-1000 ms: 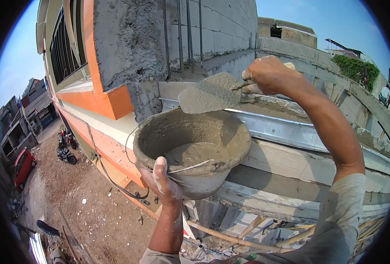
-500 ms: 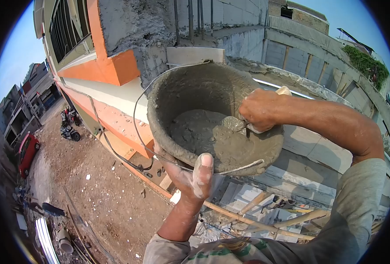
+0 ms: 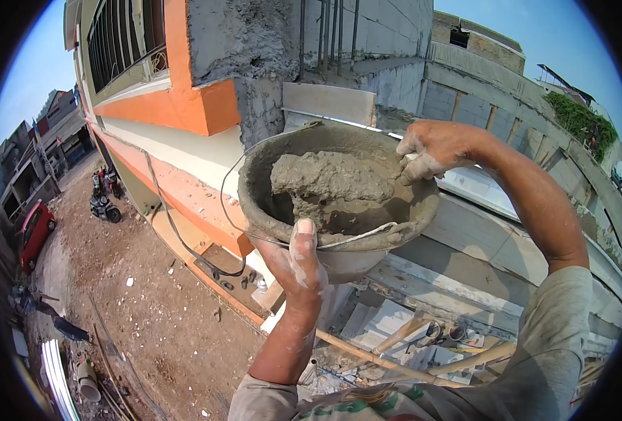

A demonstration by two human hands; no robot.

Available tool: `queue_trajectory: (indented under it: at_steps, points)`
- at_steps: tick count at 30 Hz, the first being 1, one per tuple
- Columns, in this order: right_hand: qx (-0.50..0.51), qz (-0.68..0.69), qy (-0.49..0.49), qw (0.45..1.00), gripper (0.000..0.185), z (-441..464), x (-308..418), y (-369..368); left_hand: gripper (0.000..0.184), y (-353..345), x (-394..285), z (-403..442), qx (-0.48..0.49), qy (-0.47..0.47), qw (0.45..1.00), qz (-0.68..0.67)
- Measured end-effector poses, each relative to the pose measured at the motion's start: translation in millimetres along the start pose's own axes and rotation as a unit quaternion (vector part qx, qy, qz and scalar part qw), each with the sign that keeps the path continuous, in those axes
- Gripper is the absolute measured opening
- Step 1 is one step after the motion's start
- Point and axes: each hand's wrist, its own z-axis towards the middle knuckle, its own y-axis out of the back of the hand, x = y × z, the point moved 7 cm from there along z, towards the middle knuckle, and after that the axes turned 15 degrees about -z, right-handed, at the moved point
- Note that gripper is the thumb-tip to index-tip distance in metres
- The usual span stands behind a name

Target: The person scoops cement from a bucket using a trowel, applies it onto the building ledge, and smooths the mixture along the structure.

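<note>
A mortar-crusted bucket (image 3: 356, 264) is held up in front of me, tilted a little, with wet grey mortar inside. My left hand (image 3: 295, 261) grips it from below at the near left, thumb up against the outside near the rim. A thin wire handle (image 3: 360, 235) hangs along the near side. At the far right of the rim, my right hand (image 3: 431, 151) is closed around a trowel. A thick heap of mortar (image 3: 332, 175) lies on its blade, above the bucket's opening. The blade is covered by mortar, and my fingers hide the trowel's handle.
An orange-edged building (image 3: 219, 107) and a rough grey wall with upright steel bars (image 3: 332, 35) stand ahead. Far below on the left are a dirt yard (image 3: 149, 309), a red car (image 3: 37, 235) and motorbikes (image 3: 104, 207). Bamboo poles (image 3: 388, 361) cross below me.
My right hand has moved up and toward the far rim, lifting the trowel with a heap of mortar from the bucket. The bucket sits slightly lower in view, still in my left hand.
</note>
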Motion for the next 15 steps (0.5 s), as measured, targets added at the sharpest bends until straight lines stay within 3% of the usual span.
queue_trajectory:
  at_steps: [8, 13, 15]
  points:
    - [-0.005, 0.066, -0.077, 0.995, 0.023, 2.3, -13.8, 45.1, 0.069, 3.1, 3.4, 5.7, 0.011, -0.024, 0.999, 0.045]
    - [-0.085, 0.048, -0.116, 0.988, 0.026, 21.7, -39.7, 99.0, 0.074, 4.6, 3.8, 6.4, -0.006, -0.047, 0.998, 0.047]
    - [-0.142, -0.004, -0.181, 0.973, 0.021, 40.6, -48.7, 123.8, 0.076, 4.4, 2.7, 5.9, -0.009, -0.042, 0.998, 0.050]
